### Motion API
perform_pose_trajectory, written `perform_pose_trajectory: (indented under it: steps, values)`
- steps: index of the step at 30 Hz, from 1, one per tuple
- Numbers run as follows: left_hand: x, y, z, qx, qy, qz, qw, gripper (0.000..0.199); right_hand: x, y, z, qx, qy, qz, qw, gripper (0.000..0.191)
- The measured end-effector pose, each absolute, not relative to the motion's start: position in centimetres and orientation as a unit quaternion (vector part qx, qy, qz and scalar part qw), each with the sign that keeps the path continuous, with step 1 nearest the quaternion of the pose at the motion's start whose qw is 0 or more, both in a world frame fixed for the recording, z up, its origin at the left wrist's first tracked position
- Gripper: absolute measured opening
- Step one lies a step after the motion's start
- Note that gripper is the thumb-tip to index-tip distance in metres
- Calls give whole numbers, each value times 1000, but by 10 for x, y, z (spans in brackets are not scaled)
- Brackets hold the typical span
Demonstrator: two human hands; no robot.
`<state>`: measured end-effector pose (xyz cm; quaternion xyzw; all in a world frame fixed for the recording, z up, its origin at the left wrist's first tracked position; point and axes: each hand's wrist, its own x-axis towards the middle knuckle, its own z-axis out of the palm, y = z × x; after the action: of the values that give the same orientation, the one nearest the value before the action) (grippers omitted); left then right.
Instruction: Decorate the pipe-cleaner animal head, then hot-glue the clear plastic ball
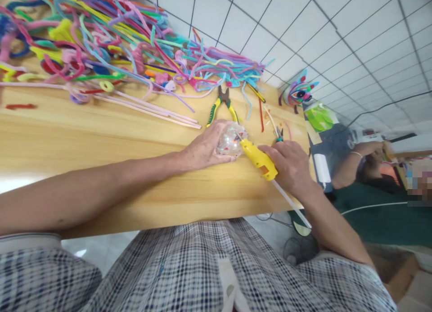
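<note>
A clear, shiny ball (227, 142) with small coloured spots is held in my left hand (205, 145), its fingers wrapped round the far and near sides. My right hand (292, 168) grips a yellow glue gun (258, 159), whose metal tip is at the ball's right side. A long translucent glue stick (292, 203) sticks out of the gun's back end. Just beyond the ball lie pliers (223, 100) with yellow and green handles, jaws pointing away. Small cutters (279, 134) lie partly hidden behind my right hand.
Colourful pipe cleaners (111, 46) are heaped along the wooden table's (128, 141) far side. An animal-like figure (299, 93) stands at the far right corner, near a green packet (319, 117). Another person's arm (351, 165) shows at the right.
</note>
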<state>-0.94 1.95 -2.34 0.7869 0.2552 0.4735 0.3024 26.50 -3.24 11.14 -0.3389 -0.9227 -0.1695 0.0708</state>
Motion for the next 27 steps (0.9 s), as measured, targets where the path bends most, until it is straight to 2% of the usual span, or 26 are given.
perform_pose_trajectory:
  steps: [10,15,20,27]
  values:
    - [-10,18,-20,779,258,471,323,88,259,-41,108,-315,-920,-220,74,24]
    - [-11,19,-22,774,262,469,335,90,275,-33,102,-353,-908,-209,81,32]
    - [-12,19,-21,775,261,465,339,89,280,-31,98,-340,-912,-193,125,35]
    - [-12,19,-23,774,272,456,344,92,274,-32,95,-326,-919,-193,111,31]
